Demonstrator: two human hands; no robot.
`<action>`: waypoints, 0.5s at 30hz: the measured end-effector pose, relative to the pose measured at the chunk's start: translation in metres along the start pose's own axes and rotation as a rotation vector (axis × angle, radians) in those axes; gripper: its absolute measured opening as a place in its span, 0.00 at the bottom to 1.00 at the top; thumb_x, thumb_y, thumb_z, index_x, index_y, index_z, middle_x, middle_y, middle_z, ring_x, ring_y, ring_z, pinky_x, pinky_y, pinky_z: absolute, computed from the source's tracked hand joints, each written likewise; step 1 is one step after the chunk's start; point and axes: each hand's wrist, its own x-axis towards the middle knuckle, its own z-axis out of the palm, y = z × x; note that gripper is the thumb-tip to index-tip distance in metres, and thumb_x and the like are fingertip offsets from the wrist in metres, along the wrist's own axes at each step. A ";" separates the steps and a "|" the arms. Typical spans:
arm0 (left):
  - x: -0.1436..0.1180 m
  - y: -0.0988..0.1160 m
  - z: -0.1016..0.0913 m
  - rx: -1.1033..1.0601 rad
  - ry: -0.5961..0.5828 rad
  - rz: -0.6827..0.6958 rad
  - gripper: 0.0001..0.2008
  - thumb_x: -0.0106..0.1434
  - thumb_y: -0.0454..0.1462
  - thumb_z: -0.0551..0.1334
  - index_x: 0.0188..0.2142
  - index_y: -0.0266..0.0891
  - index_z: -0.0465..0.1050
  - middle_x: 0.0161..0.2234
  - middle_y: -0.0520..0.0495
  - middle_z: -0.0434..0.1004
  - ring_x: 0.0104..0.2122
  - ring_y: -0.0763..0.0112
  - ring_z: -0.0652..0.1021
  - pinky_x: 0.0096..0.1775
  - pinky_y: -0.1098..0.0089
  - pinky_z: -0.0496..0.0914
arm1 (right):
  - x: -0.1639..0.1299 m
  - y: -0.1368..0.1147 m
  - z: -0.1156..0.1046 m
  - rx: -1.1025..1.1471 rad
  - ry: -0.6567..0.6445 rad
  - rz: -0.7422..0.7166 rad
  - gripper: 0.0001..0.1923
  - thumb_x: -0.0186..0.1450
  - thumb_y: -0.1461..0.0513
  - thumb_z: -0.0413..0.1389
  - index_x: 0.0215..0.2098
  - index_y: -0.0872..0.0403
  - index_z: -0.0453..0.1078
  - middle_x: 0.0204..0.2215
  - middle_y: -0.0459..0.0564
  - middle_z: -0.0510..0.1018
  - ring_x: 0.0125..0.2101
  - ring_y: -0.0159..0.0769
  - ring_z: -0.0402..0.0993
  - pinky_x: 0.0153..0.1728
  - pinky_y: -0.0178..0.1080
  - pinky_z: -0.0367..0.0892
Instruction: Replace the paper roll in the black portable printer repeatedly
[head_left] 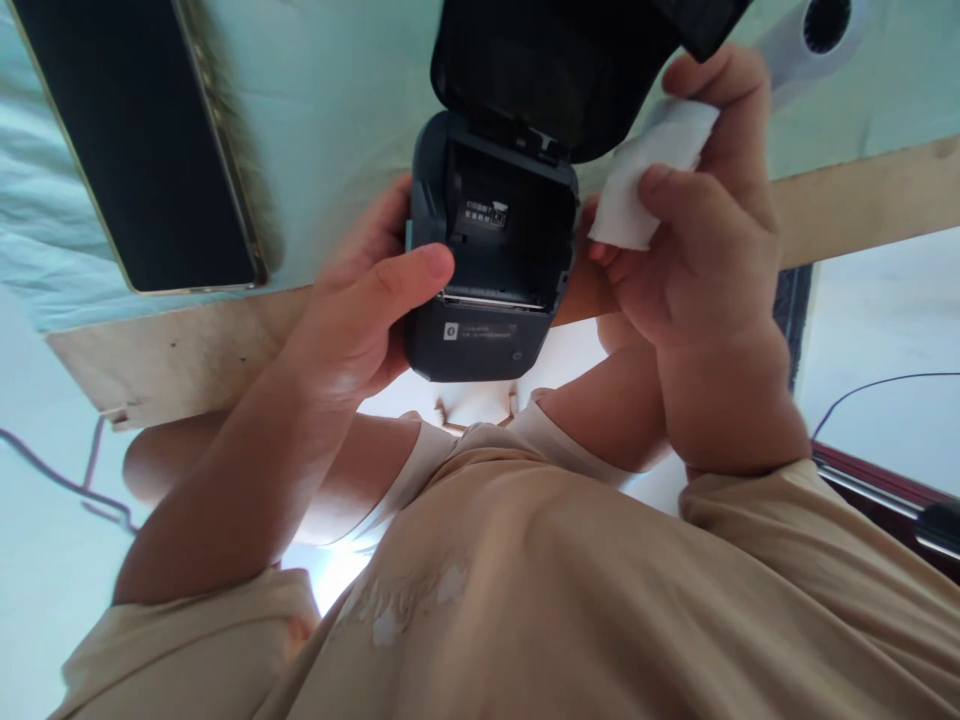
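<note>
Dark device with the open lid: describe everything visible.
The dark device looks plastic and round-cornered. Its glossy black lid stands open at the far end, baring a bay with white lettering. More print and a power symbol mark the near face. The left hand grips its side, thumb on top, holding it over the wooden table edge; whether the right hand touches it is unclear.

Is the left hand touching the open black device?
Touching: the head view shows the left hand holding the black device, thumb on its edge.
</note>
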 end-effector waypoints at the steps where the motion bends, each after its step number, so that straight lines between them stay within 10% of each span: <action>1: 0.000 0.000 0.000 0.002 -0.010 0.002 0.18 0.62 0.38 0.74 0.50 0.36 0.79 0.40 0.49 0.87 0.35 0.69 0.86 0.34 0.72 0.82 | -0.001 0.000 0.000 0.009 -0.009 0.008 0.26 0.59 0.59 0.63 0.53 0.37 0.63 0.28 0.37 0.73 0.24 0.28 0.69 0.22 0.34 0.65; 5: 0.002 -0.003 -0.002 0.051 -0.025 0.022 0.18 0.64 0.42 0.73 0.51 0.37 0.78 0.40 0.46 0.86 0.39 0.61 0.87 0.32 0.68 0.81 | -0.006 -0.005 0.003 0.035 0.068 0.135 0.36 0.60 0.57 0.65 0.62 0.33 0.55 0.43 0.38 0.80 0.34 0.31 0.78 0.27 0.35 0.73; 15: 0.000 0.000 0.002 0.073 0.021 -0.032 0.24 0.61 0.43 0.74 0.53 0.37 0.77 0.45 0.45 0.85 0.41 0.63 0.87 0.34 0.69 0.80 | -0.005 -0.007 0.006 -0.005 0.146 0.043 0.19 0.58 0.54 0.68 0.45 0.40 0.69 0.36 0.41 0.74 0.33 0.30 0.77 0.26 0.32 0.72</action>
